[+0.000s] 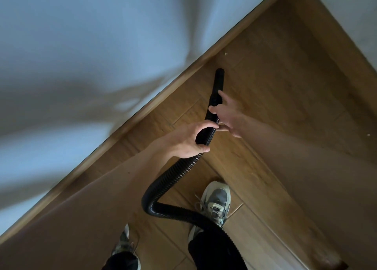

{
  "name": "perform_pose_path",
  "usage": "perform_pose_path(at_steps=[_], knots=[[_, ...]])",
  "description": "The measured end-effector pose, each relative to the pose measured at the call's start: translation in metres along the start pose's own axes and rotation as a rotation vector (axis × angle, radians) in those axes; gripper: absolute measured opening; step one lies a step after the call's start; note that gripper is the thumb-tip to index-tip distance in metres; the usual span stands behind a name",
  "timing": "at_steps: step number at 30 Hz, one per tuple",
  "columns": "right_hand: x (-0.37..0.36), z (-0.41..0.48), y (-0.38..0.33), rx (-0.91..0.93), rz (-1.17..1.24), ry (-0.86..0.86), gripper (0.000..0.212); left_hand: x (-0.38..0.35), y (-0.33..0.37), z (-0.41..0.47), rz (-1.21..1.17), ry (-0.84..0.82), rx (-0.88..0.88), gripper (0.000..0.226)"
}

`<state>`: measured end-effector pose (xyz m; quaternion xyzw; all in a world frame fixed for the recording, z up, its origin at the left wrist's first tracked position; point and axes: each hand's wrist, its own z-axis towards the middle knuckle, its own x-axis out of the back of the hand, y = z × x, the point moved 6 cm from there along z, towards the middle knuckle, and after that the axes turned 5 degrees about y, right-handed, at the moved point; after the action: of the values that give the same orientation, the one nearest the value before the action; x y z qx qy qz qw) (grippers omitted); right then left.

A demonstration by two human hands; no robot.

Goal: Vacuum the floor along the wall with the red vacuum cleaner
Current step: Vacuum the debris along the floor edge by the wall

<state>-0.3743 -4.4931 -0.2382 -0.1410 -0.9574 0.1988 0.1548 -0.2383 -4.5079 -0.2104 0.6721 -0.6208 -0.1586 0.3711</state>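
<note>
I'm working the floor edge with the black ribbed plastic vacuum hose. My left hand is wrapped round it, and my right hand pinches it further up, thumb across, forefinger lying along it. The hose's open end sits low over the wood-plank floor, just beside the wooden skirting board under the pale wall. I can't make out the red machine itself here. A pale crumb lies just ahead of the tip, another speck well off to the right. I'd judge the run is mid-way, with the stretch towards the corner left.
</note>
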Motion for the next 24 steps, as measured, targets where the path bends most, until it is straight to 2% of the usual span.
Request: perform_pose_path(at_steps=[15,24], knots=[[0.027,0.029,-0.041,0.067,-0.088,0.038,0.069,0.012,0.025,0.046,-0.226,0.087,0.063,0.068],[0.019,0.03,-0.04,0.088,-0.082,0.05,0.069,0.014,0.017,0.043,-0.259,0.096,0.079,0.067]])
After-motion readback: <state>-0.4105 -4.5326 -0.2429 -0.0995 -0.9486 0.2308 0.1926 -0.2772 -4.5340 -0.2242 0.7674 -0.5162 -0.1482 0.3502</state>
